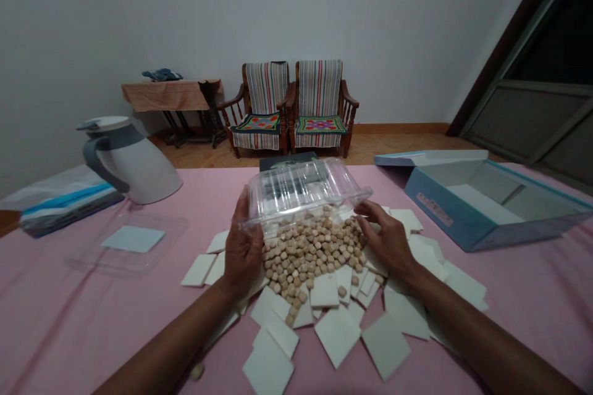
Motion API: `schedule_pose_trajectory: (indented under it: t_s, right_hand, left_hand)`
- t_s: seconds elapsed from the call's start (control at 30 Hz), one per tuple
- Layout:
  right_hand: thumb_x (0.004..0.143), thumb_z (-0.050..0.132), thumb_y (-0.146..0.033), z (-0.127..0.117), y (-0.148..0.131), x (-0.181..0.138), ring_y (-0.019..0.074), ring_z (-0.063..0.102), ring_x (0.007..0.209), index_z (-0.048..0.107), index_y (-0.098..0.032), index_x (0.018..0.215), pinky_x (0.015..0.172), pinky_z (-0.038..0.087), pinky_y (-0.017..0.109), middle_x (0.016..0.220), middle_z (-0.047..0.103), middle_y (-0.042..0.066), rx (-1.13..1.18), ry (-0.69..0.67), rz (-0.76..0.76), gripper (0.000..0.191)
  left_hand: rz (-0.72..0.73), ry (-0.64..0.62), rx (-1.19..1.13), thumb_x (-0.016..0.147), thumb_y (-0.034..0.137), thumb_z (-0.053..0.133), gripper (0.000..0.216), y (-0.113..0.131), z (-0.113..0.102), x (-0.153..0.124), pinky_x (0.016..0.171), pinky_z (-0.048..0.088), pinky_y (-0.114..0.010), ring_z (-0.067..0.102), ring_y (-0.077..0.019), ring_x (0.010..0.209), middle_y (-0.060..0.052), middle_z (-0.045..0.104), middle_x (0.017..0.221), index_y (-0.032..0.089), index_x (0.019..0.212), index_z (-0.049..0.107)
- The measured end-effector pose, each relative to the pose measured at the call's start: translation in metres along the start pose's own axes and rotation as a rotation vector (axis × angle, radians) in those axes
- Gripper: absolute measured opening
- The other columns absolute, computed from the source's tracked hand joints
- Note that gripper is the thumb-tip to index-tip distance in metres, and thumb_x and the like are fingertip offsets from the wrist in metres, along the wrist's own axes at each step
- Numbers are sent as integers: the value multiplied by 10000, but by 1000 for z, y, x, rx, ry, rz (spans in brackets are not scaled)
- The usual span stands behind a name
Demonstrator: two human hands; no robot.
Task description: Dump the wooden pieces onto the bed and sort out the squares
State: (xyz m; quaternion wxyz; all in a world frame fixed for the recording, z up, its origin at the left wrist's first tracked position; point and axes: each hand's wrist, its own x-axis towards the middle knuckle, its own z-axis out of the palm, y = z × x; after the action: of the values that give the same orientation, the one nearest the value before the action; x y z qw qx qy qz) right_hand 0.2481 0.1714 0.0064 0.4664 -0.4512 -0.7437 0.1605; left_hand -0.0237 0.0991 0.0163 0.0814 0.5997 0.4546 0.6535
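Observation:
A clear plastic container (303,188) is tilted over a heap of small wooden pieces (310,253), its open side turned down toward me. My left hand (244,253) grips its left edge, the thumb against the rim. On the other side my right hand (386,234) has its fingertips at the right corner of the rim, the palm just above the pieces. White square tiles (337,336) lie scattered under and around the heap. A single wooden piece (197,372) sits apart beside my left forearm.
A blue open box (463,222) stands at the right. At the left are a grey-white jug (134,160), a clear plastic lid (169,231) with a pale card (133,239) and a plastic-wrapped pack (69,207). A dark flat item (271,164) lies behind the container on the pink tablecloth (92,321).

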Motion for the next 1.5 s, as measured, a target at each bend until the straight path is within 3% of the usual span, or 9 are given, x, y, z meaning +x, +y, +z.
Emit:
schedule_pose_trajectory:
  t_s: [0.2, 0.47, 0.6, 0.73, 0.87, 1.07, 1.2, 1.33, 1.5]
  right_hand:
    - [869, 537, -283, -10, -24, 0, 179, 623, 736, 570, -189, 901, 715, 504, 315, 799, 642, 46, -91, 225, -146, 105]
    - [908, 470, -181, 13, -74, -24, 186, 595, 834, 583, -184, 971, 750, 488, 325, 878, 645, 78, 35, -257, -413, 130]
    - [918, 460, -159, 19, -73, -38, 182, 590, 852, 579, -174, 986, 768, 491, 323, 894, 640, 82, 38, -323, -411, 138]
    - [929, 455, -172, 11, -64, -45, 170, 597, 855, 579, -182, 982, 754, 487, 303, 908, 638, 67, 40, -317, -329, 135]
    - [931, 458, -182, 4, -60, -46, 161, 605, 829, 597, -188, 961, 733, 487, 295, 892, 644, 56, 43, -281, -279, 142]
    - [928, 452, -184, 1, -62, -48, 176, 615, 842, 602, -189, 982, 732, 499, 312, 908, 654, 69, 28, -273, -291, 159]
    - [927, 455, -188, 3, -67, -52, 176, 613, 837, 596, -187, 972, 735, 497, 311, 894, 652, 65, 26, -265, -304, 149]
    - [914, 459, -166, 8, -79, -58, 181, 610, 844, 590, -188, 965, 755, 490, 319, 894, 653, 67, 41, -270, -347, 142]
    - [886, 465, -120, 18, -98, -74, 184, 583, 831, 586, -179, 940, 752, 473, 317, 868, 635, 67, 62, -341, -415, 145]
  left_hand:
    - [-94, 115, -100, 879, 300, 618, 690, -15, -4, 11, 1169, 238, -430, 249, -238, 1435, -20, 176, 1588, 372, 1458, 250]
    - [-174, 111, -89, 864, 261, 571, 702, -8, -11, 22, 1114, 348, -441, 295, -236, 1418, -40, 231, 1561, 375, 1456, 212]
    - [-333, 158, -169, 764, 135, 583, 774, -11, -35, 37, 1025, 451, -417, 344, -248, 1392, -45, 301, 1527, 390, 1425, 270]
    - [-632, 392, -151, 698, 64, 515, 814, -27, -73, 62, 865, 554, -359, 539, -201, 1192, -60, 432, 1405, 393, 1408, 290]
    - [-781, 472, -66, 657, 75, 524, 656, -48, -104, 81, 744, 593, -386, 576, -115, 784, -27, 548, 996, 282, 1276, 463]
    - [-881, 484, 17, 666, 138, 582, 267, -73, -123, 83, 633, 587, -373, 517, -111, 663, -14, 499, 825, 166, 930, 555]
    - [-876, 497, 109, 713, 246, 619, 294, -80, -127, 73, 652, 567, -387, 562, -161, 743, -60, 531, 902, 160, 984, 545]
    - [-739, 519, 216, 731, 293, 622, 451, -74, -127, 62, 793, 532, -363, 576, -203, 958, -87, 534, 1102, 200, 1157, 508]
    - [-590, 436, 244, 757, 293, 594, 436, -56, -124, 42, 865, 501, -333, 568, -206, 1046, -97, 553, 1187, 188, 1175, 528]
